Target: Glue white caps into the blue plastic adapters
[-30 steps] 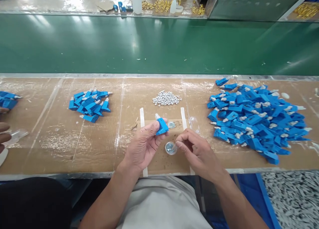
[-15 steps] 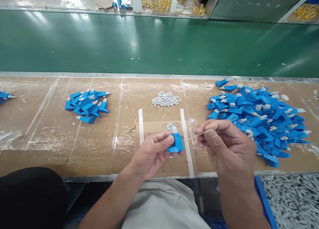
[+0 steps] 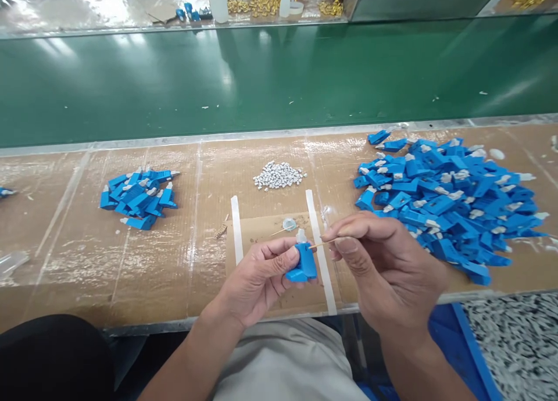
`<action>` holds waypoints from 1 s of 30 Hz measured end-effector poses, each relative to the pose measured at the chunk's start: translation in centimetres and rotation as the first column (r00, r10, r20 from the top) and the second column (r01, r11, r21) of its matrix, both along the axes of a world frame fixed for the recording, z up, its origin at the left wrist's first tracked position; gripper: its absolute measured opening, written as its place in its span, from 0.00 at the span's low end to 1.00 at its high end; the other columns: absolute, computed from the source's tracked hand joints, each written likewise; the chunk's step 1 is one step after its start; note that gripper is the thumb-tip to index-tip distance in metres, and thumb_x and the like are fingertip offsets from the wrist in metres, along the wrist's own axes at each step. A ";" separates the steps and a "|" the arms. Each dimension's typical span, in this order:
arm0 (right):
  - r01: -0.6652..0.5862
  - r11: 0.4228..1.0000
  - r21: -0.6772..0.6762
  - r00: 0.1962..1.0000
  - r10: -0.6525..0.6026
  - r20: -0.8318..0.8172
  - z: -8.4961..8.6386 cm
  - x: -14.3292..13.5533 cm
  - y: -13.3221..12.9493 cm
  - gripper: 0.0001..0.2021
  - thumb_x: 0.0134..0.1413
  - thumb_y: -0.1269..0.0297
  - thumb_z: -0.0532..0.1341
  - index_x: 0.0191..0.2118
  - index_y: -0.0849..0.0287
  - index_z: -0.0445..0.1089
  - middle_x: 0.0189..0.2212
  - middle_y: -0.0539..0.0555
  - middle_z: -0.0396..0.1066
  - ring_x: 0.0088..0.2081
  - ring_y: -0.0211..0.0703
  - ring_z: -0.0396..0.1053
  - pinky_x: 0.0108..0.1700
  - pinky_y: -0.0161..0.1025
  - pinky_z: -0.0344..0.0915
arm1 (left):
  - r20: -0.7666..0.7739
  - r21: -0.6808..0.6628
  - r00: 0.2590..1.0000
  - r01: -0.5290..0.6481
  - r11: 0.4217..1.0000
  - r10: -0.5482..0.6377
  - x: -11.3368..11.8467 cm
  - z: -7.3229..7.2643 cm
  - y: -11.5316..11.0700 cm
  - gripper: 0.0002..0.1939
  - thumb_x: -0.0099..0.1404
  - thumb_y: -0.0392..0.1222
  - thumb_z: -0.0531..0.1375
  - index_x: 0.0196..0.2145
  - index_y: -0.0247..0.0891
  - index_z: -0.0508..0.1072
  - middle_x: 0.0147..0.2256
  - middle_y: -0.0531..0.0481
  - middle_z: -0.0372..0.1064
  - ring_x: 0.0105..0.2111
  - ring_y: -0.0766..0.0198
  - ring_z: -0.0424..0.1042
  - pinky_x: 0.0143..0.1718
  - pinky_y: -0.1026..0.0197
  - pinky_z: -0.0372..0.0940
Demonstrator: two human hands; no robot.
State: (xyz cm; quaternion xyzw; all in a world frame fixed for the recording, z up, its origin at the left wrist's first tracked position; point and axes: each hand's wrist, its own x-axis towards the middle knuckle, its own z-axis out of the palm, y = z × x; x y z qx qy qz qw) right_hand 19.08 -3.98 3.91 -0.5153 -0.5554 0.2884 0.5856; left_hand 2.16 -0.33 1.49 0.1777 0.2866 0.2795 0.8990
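My left hand grips a blue plastic part with a whitish tip pointing up, thumb on its near face. Between the thumb and fingers of my right hand is a thin wooden toothpick. Its tip meets the upper right of the blue part, just below the whitish tip. Behind my left hand lies a small clear dish with another thin stick beside it. Farther back sits a heap of small grey-white pieces.
A large pile of blue parts spreads at the right, a smaller pile at the left. Beyond the table runs a green conveyor belt. A blue crate of grey-white pieces stands low at the right. White tape strips mark the cardboard.
My right hand has brought the toothpick leftward until its tip meets the blue part. The blue part has tilted slightly in my left hand. The whole view has shifted a little.
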 end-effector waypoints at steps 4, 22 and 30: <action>-0.017 1.000 -0.020 1.000 0.017 0.015 0.0 0.3 0.0 0.06 0.65 0.73 0.61 0.42 0.53 0.72 0.36 0.53 0.75 0.37 0.44 0.74 0.37 0.41 0.72 | -0.014 -0.012 1.000 -0.001 1.000 0.000 0.3 0.2 0.0 0.15 0.61 0.44 0.71 0.41 0.30 0.82 0.30 0.46 0.74 0.30 0.69 0.76 0.29 0.74 0.68; -0.144 0.978 0.149 0.966 0.106 0.237 -0.5 0.5 0.1 0.12 0.61 0.81 0.60 0.44 0.57 0.69 0.35 0.52 0.74 0.38 0.44 0.73 0.42 0.44 0.69 | -0.028 0.012 1.000 -0.009 1.000 0.009 0.0 -0.3 -0.3 0.15 0.61 0.43 0.71 0.42 0.30 0.83 0.29 0.47 0.73 0.29 0.69 0.74 0.28 0.73 0.67; -0.133 0.987 0.093 0.986 0.123 0.115 -0.2 0.1 0.0 0.11 0.63 0.80 0.59 0.43 0.56 0.70 0.35 0.51 0.73 0.40 0.44 0.72 0.42 0.44 0.68 | -0.030 0.023 0.999 -0.039 0.999 0.039 -0.1 -0.4 -0.3 0.14 0.62 0.42 0.70 0.43 0.30 0.82 0.30 0.47 0.73 0.28 0.71 0.71 0.29 0.72 0.68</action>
